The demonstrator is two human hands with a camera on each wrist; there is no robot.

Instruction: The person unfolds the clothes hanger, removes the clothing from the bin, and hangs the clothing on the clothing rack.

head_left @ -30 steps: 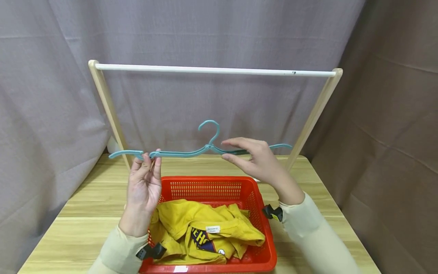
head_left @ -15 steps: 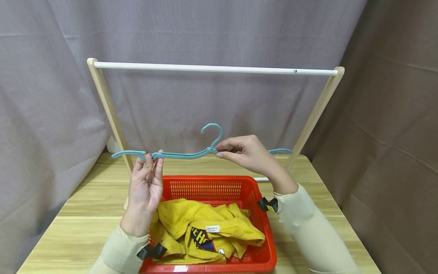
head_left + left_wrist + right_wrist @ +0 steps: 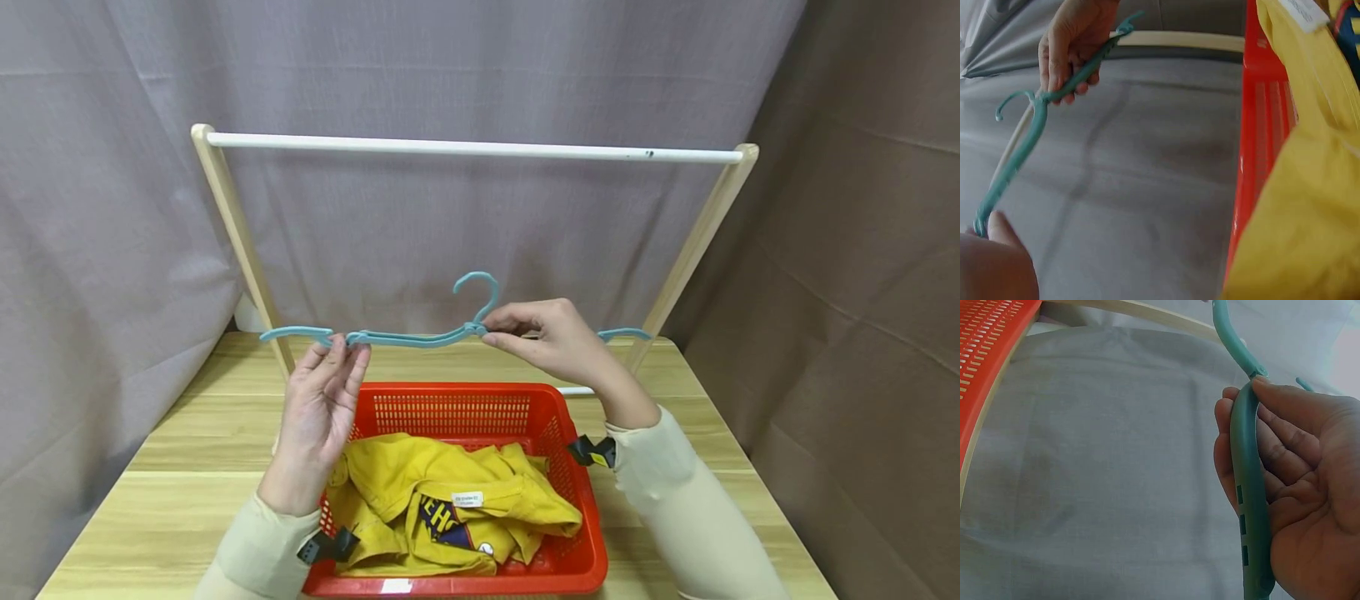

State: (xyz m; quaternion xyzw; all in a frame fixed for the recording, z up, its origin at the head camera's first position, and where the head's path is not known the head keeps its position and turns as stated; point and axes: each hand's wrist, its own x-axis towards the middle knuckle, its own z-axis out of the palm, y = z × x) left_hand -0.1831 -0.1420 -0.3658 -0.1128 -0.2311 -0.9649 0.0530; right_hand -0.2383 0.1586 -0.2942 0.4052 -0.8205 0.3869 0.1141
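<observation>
A light-blue folding clothes hanger (image 3: 417, 340) is held spread out above the basket, its hook pointing up. My left hand (image 3: 318, 408) pinches it near the joint of its left arm, thumb against fingers; the tip section runs on past the hand. Just right of the hook, my right hand (image 3: 555, 343) grips the right arm close to the central joint. The right wrist view shows that arm (image 3: 1251, 487) lying along the palm, with the thumb at the joint. Part of the right arm is hidden behind the right hand in the head view.
Below the hands, a red plastic basket (image 3: 465, 390) holds a crumpled yellow garment (image 3: 450, 475) with a white label and dark print. Behind stands a rack with wooden sides (image 3: 243, 233) and a white rail (image 3: 465, 148). Grey curtains (image 3: 480, 67) hang around the wooden table (image 3: 150, 508).
My right hand has come in from beside the hanger and closed on it near the centre. The hanger and both hands have then shifted slightly right.
</observation>
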